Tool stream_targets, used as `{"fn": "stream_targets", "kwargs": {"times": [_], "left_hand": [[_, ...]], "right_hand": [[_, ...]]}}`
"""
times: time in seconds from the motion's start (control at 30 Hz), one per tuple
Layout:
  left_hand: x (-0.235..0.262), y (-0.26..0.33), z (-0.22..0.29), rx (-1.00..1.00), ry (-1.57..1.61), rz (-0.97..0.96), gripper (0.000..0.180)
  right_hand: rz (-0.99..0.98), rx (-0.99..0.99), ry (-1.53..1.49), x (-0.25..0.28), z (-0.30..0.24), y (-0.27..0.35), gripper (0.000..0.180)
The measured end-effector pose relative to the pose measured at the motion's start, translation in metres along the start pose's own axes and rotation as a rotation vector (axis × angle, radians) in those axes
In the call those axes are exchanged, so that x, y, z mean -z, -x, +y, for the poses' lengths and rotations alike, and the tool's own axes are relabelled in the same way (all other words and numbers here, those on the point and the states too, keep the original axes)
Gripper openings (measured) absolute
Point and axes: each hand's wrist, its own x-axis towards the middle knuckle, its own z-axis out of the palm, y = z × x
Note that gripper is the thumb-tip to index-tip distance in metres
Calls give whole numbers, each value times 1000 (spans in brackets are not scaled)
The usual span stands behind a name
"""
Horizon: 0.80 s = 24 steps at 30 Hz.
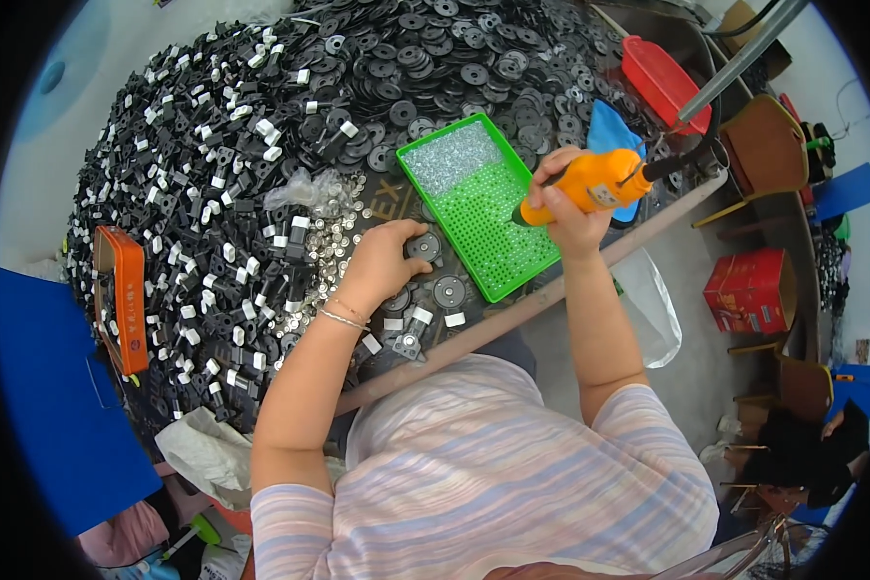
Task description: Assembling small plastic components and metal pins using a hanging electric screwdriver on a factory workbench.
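Note:
My left hand (382, 259) curls its fingers around the edge of a black round disc (423, 248) with a hole in its middle, low on the table. In my right hand (572, 215) is an orange electric screwdriver (597, 182), its tip pointing down and left over a green perforated tray (472, 220). Small silver screws (452, 160) are heaped at the tray's far end, and many sit in its holes. Nearer me lie another black disc (449, 291) and a black caster-like part with a white tab (413, 333).
Black parts with white tabs (213, 184) pile up at the left, black discs (406, 48) at the back. Silver round pieces (327, 253) lie beside my left hand. A blue cloth (609, 135) and red basket (659, 82) are at the right. A pale bar (512, 324) edges the table.

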Motion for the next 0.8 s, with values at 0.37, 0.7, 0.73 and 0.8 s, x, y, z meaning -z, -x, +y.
{"fn": "stream_targets", "kwargs": {"times": [0.37, 0.7, 0.73, 0.8], "left_hand": [[0, 0, 2, -8, -8, 0, 46], [1, 1, 1, -7, -18, -2, 46], [1, 1, 1, -5, -18, 1, 46], [1, 1, 2, -3, -16, -6, 46]], "right_hand": [[8, -18, 18, -2, 7, 1, 25], [-18, -11, 111, -3, 8, 0, 23], [-21, -12, 109, -5, 6, -1, 23], [-60, 30, 51, -10, -2, -3, 24]]}}
